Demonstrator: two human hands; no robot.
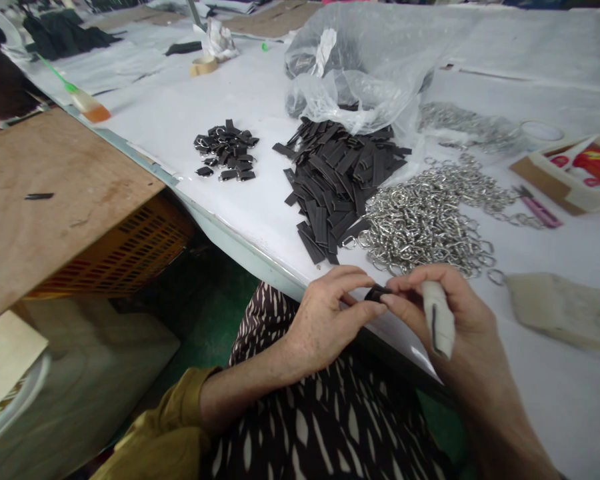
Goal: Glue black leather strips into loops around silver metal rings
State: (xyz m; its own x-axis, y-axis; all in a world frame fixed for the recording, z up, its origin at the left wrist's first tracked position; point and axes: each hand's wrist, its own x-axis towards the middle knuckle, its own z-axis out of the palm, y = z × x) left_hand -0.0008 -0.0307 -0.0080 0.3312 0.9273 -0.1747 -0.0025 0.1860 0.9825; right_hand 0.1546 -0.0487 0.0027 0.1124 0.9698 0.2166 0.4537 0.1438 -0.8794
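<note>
Between my two hands, near the table's front edge, is a short dark strip [379, 293]. My left hand [330, 313] pinches its left end between thumb and fingers. The thumb and forefinger of my right hand [447, 313] close on its right end; one finger of that hand wears a white wrap [439, 320]. Whether a ring is on the strip is hidden by the fingers. Just beyond my hands lie a heap of flat dark strips [330, 180] and a pile of silver metal rings [425, 220]. Folded strips with rings [225, 150] form a small heap farther left.
A clear plastic bag [350, 87] lies behind the strips. On the right are pink-handled snips [540, 208], a cardboard box [555, 177] and a pale block [563, 307]. A tape roll [203, 65] and a bottle with orange liquid [89, 105] stand back left. A wooden board [65, 200] adjoins the table.
</note>
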